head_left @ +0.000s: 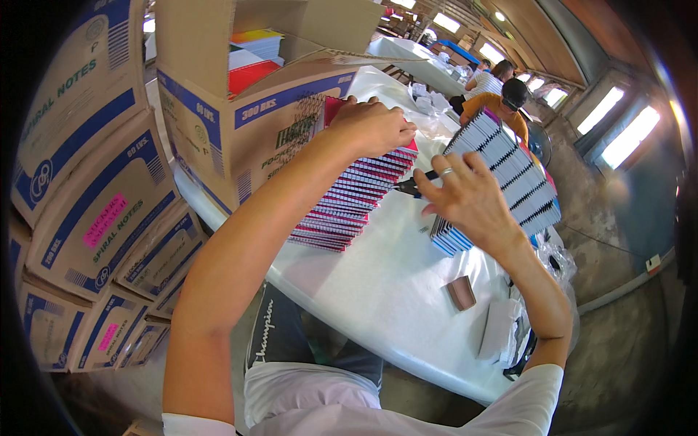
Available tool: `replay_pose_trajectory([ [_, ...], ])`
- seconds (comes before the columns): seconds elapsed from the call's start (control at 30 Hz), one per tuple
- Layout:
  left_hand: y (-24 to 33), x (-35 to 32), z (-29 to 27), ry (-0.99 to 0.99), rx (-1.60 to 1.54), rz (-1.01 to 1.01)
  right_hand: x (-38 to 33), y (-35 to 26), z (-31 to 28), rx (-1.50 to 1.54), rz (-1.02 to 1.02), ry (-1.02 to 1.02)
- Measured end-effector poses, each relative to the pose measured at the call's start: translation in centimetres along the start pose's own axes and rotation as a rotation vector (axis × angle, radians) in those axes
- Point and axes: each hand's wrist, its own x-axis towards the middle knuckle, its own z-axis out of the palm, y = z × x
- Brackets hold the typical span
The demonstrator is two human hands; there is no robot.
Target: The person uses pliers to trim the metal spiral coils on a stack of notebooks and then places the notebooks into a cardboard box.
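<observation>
Red-covered spiral notebooks with white page edges stand in a slanting pile on the white worktop, toward its left edge, just beside an open brown cardboard carton with blue bands; the carton's side may help keep the pile from leaning over. The left hand lies over the pile's top, fingers bent, probably steadying it; whether it pinches a cover I cannot tell. The right hand loosely grips a slim black tool, its tip pointed at the pile. Toward the worktop's right edge, white-paged books with black spirals are stacked with bindings in separate bands, perhaps turned alternately so the thick spirals don't tilt the stack.
</observation>
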Motion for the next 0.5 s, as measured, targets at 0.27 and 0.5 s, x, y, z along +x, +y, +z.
replay_pose_trajectory([
  [0.27, 0.2, -0.2, -0.5, 0.001, 0.028, 0.038, 0.4, 3.0, 1.6, -0.271, -0.272, 0.187],
  [0.5, 0.1, -0.1, -0.3, -0.010, -0.007, 0.029, 0.4, 2.8, 1.5, -0.349, -0.357, 0.205],
])
